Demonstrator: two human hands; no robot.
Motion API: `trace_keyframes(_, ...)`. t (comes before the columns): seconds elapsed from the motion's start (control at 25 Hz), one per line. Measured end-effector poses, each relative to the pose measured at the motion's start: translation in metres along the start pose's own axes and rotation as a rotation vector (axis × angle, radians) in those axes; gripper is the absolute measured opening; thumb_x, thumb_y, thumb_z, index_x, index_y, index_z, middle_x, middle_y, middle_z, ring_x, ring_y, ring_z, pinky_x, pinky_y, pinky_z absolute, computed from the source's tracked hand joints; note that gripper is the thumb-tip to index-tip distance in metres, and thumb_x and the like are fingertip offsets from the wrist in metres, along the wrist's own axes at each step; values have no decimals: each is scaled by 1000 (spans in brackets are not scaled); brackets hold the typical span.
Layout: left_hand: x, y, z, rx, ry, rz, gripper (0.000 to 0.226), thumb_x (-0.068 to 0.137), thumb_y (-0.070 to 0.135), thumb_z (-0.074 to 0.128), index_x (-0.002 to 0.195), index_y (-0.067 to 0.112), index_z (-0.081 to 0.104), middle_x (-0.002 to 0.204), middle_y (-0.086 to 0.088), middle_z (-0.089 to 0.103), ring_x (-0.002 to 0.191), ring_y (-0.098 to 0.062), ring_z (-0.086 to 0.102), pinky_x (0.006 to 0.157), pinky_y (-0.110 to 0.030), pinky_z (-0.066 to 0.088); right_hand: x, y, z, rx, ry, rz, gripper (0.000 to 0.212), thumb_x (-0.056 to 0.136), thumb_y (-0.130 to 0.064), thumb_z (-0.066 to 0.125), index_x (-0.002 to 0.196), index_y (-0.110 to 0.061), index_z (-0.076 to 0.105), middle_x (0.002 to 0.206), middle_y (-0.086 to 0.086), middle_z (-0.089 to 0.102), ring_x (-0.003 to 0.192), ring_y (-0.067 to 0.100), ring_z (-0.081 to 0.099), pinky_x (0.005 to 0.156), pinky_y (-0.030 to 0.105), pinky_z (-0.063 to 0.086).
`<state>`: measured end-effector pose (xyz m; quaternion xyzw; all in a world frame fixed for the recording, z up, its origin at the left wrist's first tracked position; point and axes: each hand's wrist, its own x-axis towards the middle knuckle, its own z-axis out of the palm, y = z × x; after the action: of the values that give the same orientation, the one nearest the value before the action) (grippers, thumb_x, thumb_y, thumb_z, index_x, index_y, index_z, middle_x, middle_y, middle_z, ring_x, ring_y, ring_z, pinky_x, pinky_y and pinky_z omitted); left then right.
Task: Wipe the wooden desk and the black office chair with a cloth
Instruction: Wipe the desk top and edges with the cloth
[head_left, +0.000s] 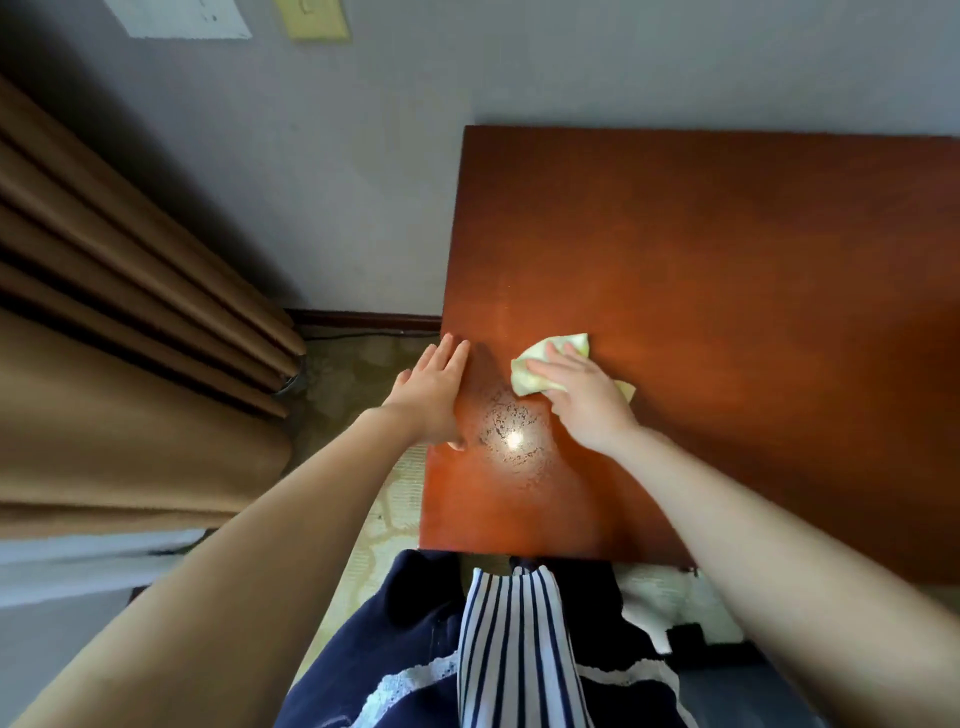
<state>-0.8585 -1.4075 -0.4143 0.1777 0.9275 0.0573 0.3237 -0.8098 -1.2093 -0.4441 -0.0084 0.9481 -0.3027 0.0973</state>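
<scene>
The reddish-brown wooden desk (727, 260) fills the right half of the view. A pale yellow-green cloth (540, 364) lies crumpled on its near left part. My right hand (582, 389) presses flat on the cloth with straight fingers. My left hand (436, 389) rests on the desk's left edge, fingers straight, thumb on the top. A patch of scuffed, spotted finish (511, 426) with a bright glare sits between my hands. The black office chair is not in view.
Brown curtains (130, 312) hang at the left, reaching the floor. A grey wall (363, 182) stands behind the desk, with a dark baseboard (363, 318) and a cable along it. Patterned carpet (384, 499) shows between curtain and desk.
</scene>
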Motion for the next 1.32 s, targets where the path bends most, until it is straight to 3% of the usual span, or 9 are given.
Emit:
trace_keyframes(0.24,0,-11,0,275,-104,184,139,61,41,86,148,11,-18,156,-8,-23,145,-26,-15,117,-49,5,-68,-59,54,-109,69,19,49,91,-4,49,134,-28,51,150,-7,36,142,12,24,102,38,32)
trace_keyframes(0.4,-5,-11,4,418,-139,204,143,59,57,81,146,11,-23,155,-13,-25,144,-30,-16,115,-52,1,-131,-52,63,-65,54,127,60,88,3,49,138,-30,46,152,-11,30,143,6,18,103,40,30)
trace_keyframes(0.52,-5,-10,1,508,-139,211,145,58,68,74,144,11,-27,155,-15,-25,144,-31,-14,114,-55,-2,-165,-29,53,-58,114,246,66,85,10,46,139,-29,44,152,-9,29,143,7,17,112,41,28)
trace_keyframes(0.68,-6,-12,4,577,-124,200,145,58,71,71,143,8,-28,155,-14,-25,145,-29,-14,114,-54,-3,-188,18,25,-58,298,459,60,89,10,45,137,-25,47,149,1,37,141,14,26,116,35,24)
trace_keyframes(0.84,-6,-10,5,593,-123,179,144,60,68,72,143,7,-29,154,-15,-26,145,-29,-15,115,-53,-1,-183,59,5,4,540,820,48,96,1,41,137,-22,48,149,6,36,139,24,29,107,39,32)
trace_keyframes(0.96,-6,-8,6,611,-122,166,144,59,68,72,144,7,-27,154,-15,-26,145,-30,-14,115,-52,0,-160,54,17,1,645,972,46,95,1,43,138,-16,46,150,11,35,141,26,24,113,37,24)
trace_keyframes(1.16,-6,-7,6,618,-124,156,144,58,68,72,144,8,-26,154,-14,-27,145,-29,-15,115,-53,1,-135,6,48,-67,572,769,48,94,-5,45,138,-23,46,150,4,36,142,19,25,115,31,21)
trace_keyframes(1.32,-5,-5,5,654,-116,153,145,58,70,71,144,8,-26,154,-16,-26,145,-30,-13,115,-52,1,-132,-37,74,-163,465,323,52,82,8,56,127,-17,59,137,9,52,131,29,44,112,40,31)
